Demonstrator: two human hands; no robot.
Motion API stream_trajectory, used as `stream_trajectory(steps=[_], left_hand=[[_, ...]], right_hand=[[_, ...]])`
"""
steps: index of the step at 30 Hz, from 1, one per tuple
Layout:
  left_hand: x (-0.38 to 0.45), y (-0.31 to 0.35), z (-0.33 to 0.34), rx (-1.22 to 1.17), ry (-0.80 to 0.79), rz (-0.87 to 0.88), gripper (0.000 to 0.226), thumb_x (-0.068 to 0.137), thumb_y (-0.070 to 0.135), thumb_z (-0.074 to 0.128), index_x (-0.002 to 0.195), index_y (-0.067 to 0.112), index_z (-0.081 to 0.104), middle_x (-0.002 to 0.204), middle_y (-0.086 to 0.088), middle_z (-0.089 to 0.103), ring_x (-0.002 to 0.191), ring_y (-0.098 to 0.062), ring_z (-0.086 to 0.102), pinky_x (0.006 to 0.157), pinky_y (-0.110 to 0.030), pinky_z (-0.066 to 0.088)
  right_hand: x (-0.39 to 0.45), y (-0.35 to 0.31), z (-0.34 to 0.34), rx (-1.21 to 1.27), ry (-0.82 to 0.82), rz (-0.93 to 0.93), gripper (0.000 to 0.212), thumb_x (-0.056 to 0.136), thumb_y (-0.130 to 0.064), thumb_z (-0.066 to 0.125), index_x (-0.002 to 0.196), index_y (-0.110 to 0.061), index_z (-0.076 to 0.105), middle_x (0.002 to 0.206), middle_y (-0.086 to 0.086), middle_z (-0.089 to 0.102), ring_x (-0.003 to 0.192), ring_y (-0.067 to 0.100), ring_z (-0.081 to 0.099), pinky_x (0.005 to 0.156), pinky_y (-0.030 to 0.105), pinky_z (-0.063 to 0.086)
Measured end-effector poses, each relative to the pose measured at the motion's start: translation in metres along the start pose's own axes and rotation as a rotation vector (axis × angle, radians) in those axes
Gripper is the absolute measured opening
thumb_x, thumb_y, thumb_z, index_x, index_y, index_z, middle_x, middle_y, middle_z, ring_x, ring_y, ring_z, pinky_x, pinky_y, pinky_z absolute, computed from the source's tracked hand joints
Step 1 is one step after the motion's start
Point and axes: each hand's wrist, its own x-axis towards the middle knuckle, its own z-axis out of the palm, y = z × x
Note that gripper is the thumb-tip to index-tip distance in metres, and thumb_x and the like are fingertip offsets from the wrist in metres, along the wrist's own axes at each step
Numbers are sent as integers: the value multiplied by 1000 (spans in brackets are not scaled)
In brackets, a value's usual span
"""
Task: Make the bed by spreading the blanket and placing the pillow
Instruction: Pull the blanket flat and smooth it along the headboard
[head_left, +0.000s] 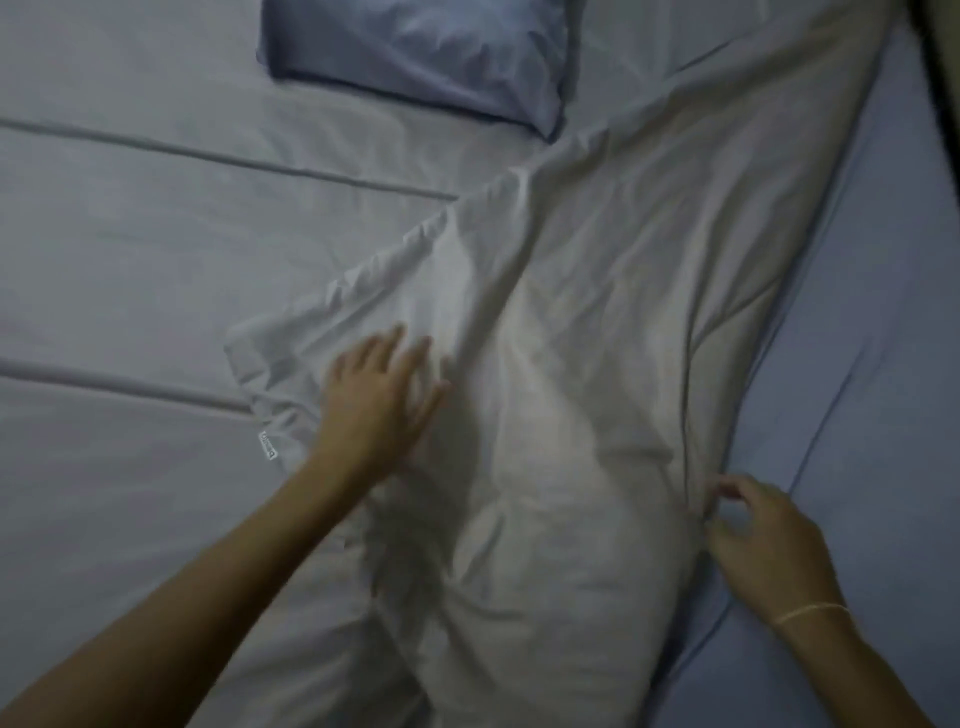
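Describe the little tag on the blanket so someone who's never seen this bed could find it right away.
Start at the rumpled white blanket running down the bed. Follow its left edge to the corner by the left hand. The tag is the small white label with dark print there, the only printed thing.

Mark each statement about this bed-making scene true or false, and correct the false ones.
1. The blanket lies bunched in a long heap instead of spread flat. True.
2. The pillow sits on top of the blanket. False: it lies on the sheet at the top of the view, beside the blanket.
3. The left hand rests open on the blanket. True.
4. The right hand holds the pillow. False: its fingers are at the blanket's right edge, far from the pillow.
5. A thin band circles the left wrist. False: it is on the right wrist.
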Motion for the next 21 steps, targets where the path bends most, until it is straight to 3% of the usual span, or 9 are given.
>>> stream_trajectory(steps=[4, 6, 8, 9, 11, 13, 15, 18, 21], left_hand=[[34, -54, 20, 90, -94, -427, 106, 70, 85, 35, 150, 25, -1, 159, -18, -3, 145, -41, -2, 109, -70, 5], [38, -64, 34, 133, -116, -394, 110, 67, 89, 32, 149, 28, -8, 158, -20, -3, 145, -40, -4, 107, -72, -1], [38, -65, 44, 140, -87, -341, 101, 74, 82, 36, 148, 31, -9, 158, -21, 5, 146, -39, 0, 107, -71, -3], [38, -64, 48, 135, -67, -318, 94, 80, 75, 40, 149, 31, -6, 156, -22, 12, 145, -39, 5, 107, -70, -3], [41, -58, 49, 129, -31, -221, 73, 91, 53, 46, 149, 26, 11, 146, -24, 33, 139, -40, 25, 110, -67, 4], [45, -46, 45, 108, -8, -102, 52, 94, 25, 48, 143, 19, 34, 130, -25, 50, 119, -44, 46, 107, -60, 26], [52, -22, 35, 39, -28, -4, 48, 85, 12, 46, 133, 17, 48, 118, -25, 60, 104, -45, 56, 89, -50, 45], [60, 48, 29, -107, -65, 143, 45, 78, 7, 50, 123, 15, 53, 106, -21, 65, 94, -41, 62, 74, -38, 43], [52, 143, 35, -286, -52, 241, 46, 83, 10, 50, 129, 10, 53, 118, -19, 65, 105, -35, 62, 81, -27, 38]], right_hand=[[26, -83, 2, 179, 374, -308, 47, 77, -17, 72, 121, -10, 58, 116, 20, 60, 107, 38, 57, 91, 35, 43], [50, -120, 26, 205, 279, -329, 77, 76, -40, 72, 141, -14, 40, 142, 21, 43, 130, 37, 42, 108, 41, 36], [68, -140, 59, 30, 27, -202, 100, 73, -63, 66, 150, -34, 9, 160, 10, 10, 145, 34, 15, 115, 53, 22], [71, -140, 77, -94, -58, -172, 98, 75, -67, 60, 149, -39, 4, 161, 6, 4, 146, 34, 8, 114, 58, 18], [74, -130, 98, -246, -22, -196, 74, 84, -59, 54, 146, -35, 21, 155, 10, 21, 141, 36, 19, 109, 58, 25], [77, -120, 95, -250, 144, -251, 42, 94, -34, 49, 134, -25, 43, 135, 14, 47, 123, 37, 40, 97, 49, 40], [84, -108, 81, -169, 182, -281, 32, 93, -9, 41, 123, -16, 52, 120, 17, 56, 110, 38, 49, 83, 44, 43], [88, -60, 42, -13, 214, -228, 27, 87, -1, 43, 106, -13, 58, 108, 21, 60, 99, 41, 57, 75, 41, 44], [76, 25, -2, 158, 327, -99, 18, 84, -5, 55, 97, -13, 63, 99, 20, 67, 92, 40, 61, 73, 37, 43]])
